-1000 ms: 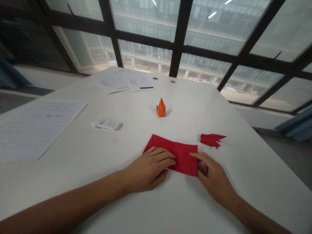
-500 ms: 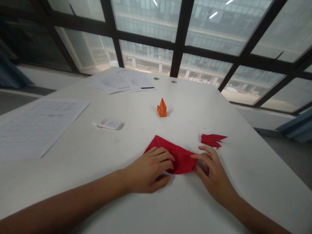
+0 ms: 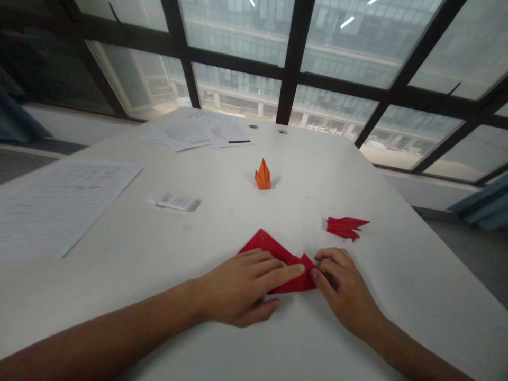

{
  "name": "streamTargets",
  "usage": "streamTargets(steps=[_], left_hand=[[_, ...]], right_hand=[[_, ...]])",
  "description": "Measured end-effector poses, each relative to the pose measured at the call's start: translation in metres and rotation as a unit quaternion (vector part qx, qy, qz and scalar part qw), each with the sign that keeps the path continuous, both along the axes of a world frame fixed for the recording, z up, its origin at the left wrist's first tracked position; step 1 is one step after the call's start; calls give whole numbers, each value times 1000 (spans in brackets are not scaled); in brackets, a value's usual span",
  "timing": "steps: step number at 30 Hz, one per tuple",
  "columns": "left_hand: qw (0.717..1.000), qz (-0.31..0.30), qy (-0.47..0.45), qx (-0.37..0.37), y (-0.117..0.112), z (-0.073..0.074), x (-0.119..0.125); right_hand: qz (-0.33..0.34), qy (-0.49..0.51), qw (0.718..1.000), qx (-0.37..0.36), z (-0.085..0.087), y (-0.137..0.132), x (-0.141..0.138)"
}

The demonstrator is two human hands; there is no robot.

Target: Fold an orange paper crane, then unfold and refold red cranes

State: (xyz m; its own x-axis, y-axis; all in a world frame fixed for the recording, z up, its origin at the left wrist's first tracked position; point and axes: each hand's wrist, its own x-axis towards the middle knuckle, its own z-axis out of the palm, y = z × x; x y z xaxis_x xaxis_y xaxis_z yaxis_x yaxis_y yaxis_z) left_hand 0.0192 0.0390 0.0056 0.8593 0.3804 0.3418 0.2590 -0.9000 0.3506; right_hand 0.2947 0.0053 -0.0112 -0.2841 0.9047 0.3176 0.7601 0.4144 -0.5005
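Head view: smooth white table (image 3: pixel 397 264). Left hand (image 3: pixel 242 286): fingers extended, pressing flat. Right hand (image 3: pixel 343 286): thumb and fingers pinching the right corner of the folded red paper (image 3: pixel 270 251), a crisp triangular form between both hands. Beyond stand a jagged red paper piece (image 3: pixel 344 227) and a pointed orange origami figure (image 3: pixel 262 176).

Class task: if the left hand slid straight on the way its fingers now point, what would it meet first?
Probably the right hand, at its fingertips, just beyond the left hand's forefinger, which lies on the red folded paper; depth is hard to judge.
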Motion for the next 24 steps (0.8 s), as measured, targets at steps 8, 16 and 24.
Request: streamTargets(steps=[8,16,24], left_hand=[[999,-29,18,37,-2,6,4],[999,20,40,-20,0,5,8],[990,115,31,-70,-1,-1,3]], right_hand=[[-22,-62,996,64,-8,1,-1],[172,-101,973,117,1,-6,-5],[166,-61,980,89,0,-6,-1]])
